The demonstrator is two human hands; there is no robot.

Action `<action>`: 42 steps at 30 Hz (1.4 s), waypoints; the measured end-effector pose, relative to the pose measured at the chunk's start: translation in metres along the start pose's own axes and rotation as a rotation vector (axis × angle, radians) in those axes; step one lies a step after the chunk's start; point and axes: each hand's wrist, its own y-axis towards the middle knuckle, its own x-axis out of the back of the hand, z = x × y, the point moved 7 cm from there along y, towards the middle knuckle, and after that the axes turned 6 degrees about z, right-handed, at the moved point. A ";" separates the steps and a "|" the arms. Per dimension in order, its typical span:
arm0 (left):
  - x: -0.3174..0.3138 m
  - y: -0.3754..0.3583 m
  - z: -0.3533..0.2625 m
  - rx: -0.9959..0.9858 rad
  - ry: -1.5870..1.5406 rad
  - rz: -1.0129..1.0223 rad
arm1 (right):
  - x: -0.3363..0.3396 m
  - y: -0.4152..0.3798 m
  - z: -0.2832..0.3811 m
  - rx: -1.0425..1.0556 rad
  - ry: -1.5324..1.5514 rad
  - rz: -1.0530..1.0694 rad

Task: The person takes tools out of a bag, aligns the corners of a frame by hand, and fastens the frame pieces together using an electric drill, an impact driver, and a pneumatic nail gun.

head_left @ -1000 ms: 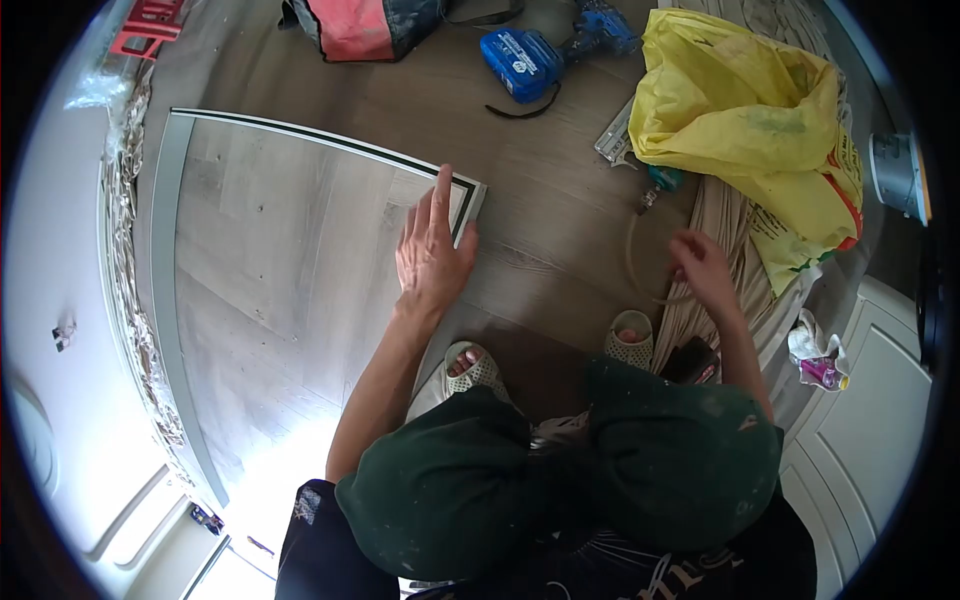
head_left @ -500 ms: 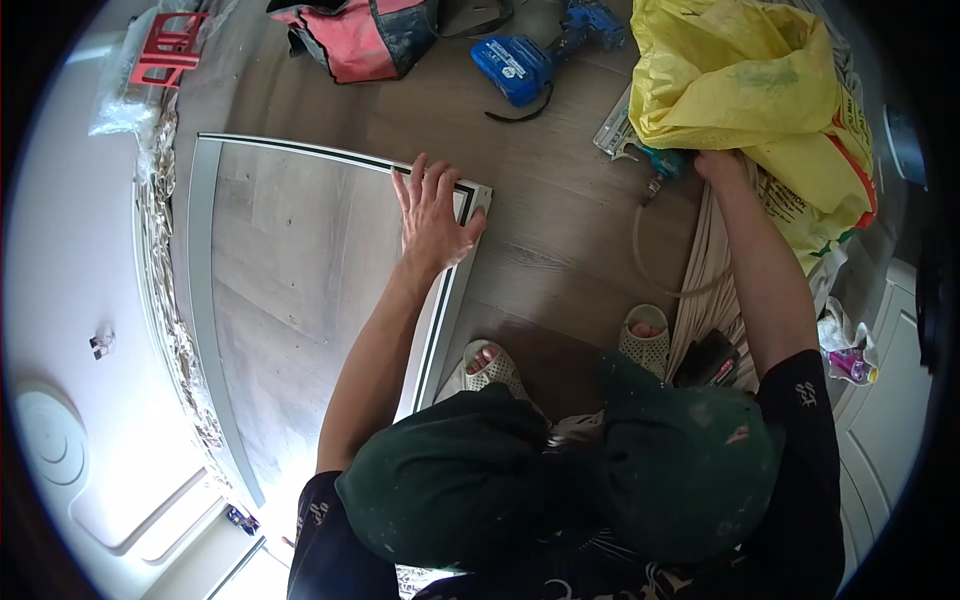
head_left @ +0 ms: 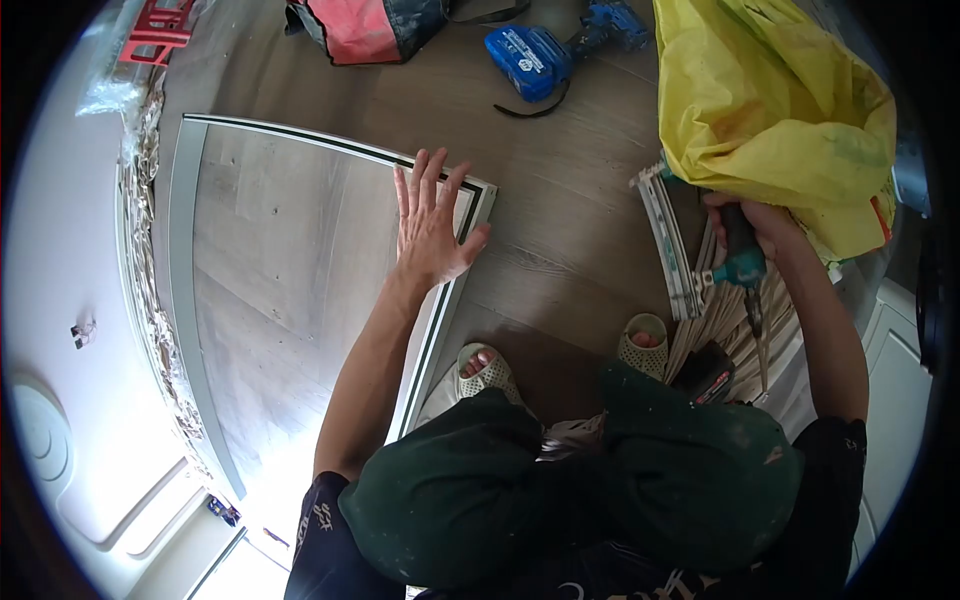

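Nail gun (head_left: 742, 268) sits approx 3 o'clock, R hand (head_left: 774, 225) wrapped round its handle (head_left: 739, 232); prob heavy, rigid, best held there. L hand (head_left: 432, 235) at 11 o'clock, fingers spread over frame (head_left: 184, 230) near corner.

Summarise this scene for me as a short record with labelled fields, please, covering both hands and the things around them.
Left hand: the left hand, fingers spread over the pale frame near a corner
Right hand: the right hand, closed around the handle of the teal nail gun
Beside right hand: yellow bag
Far side: blue power tool, between the red-and-black bag and the yellow bag
Surface: wood-look floor
Footwear: pale perforated slippers
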 end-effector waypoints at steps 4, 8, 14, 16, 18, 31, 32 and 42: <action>-0.003 0.000 0.003 0.025 -0.026 -0.010 | -0.057 -0.026 -0.012 -0.120 -0.043 0.206; -0.005 0.001 0.004 0.041 -0.045 -0.005 | -0.104 -0.025 -0.002 -0.204 -0.156 0.305; -0.002 0.003 0.004 0.041 -0.083 -0.051 | -0.124 0.004 0.043 -0.260 -0.405 0.413; -0.003 0.004 0.005 0.052 -0.090 -0.043 | -0.127 0.024 0.067 -0.214 -0.415 0.533; -0.004 0.006 0.005 0.057 -0.095 -0.035 | -0.128 0.043 0.089 -0.193 -0.416 0.592; -0.011 0.006 0.012 0.077 -0.100 -0.001 | -0.162 0.102 0.143 -0.045 -0.603 0.605; -0.011 0.005 0.012 0.076 -0.101 -0.003 | -0.162 0.103 0.145 -0.007 -0.646 0.579; -0.013 0.005 0.013 0.073 -0.073 -0.002 | -0.136 0.149 0.206 0.149 -0.570 0.322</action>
